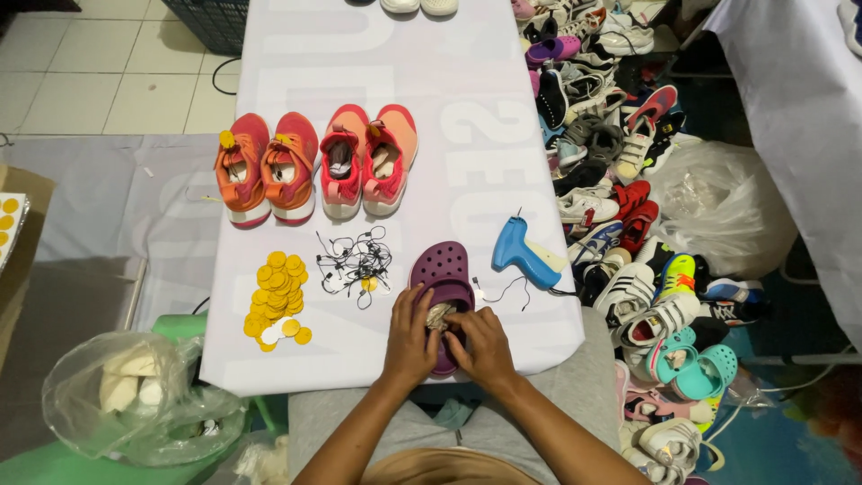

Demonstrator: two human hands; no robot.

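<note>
Left hand: yours rests on the near left edge of the purple clog, fingers curled over its opening and pressing on the wad of paper inside.
Right hand: yours covers the clog's heel end, fingers bent and pinching at the same wad; the two hands meet over the opening.
Clog: it lies at the near edge of the desk, just in front of you, toe pointing away, holed top showing, heel hidden under your hands.
Paper: crumpled, greyish, sitting in the clog's mouth between your fingertips.
Tag gun: blue, just right of the clog, lying on its side with a thin black cord trailing toward you.
Tag strings: a tangle of black loops with small white bits, just left of the clog.
Yellow discs: a loose pile farther left, near the desk's left edge.
Orange pair: two sneakers side by side at mid-desk, left, toes away from you.
Pink pair: touching the orange pair's right side, same facing.
Shoe heap: many mixed shoes on the floor along the desk's right edge, teal clogs nearest you.
Bags: one clear bag with pale pieces at your lower left, another beyond the heap on the right.
</note>
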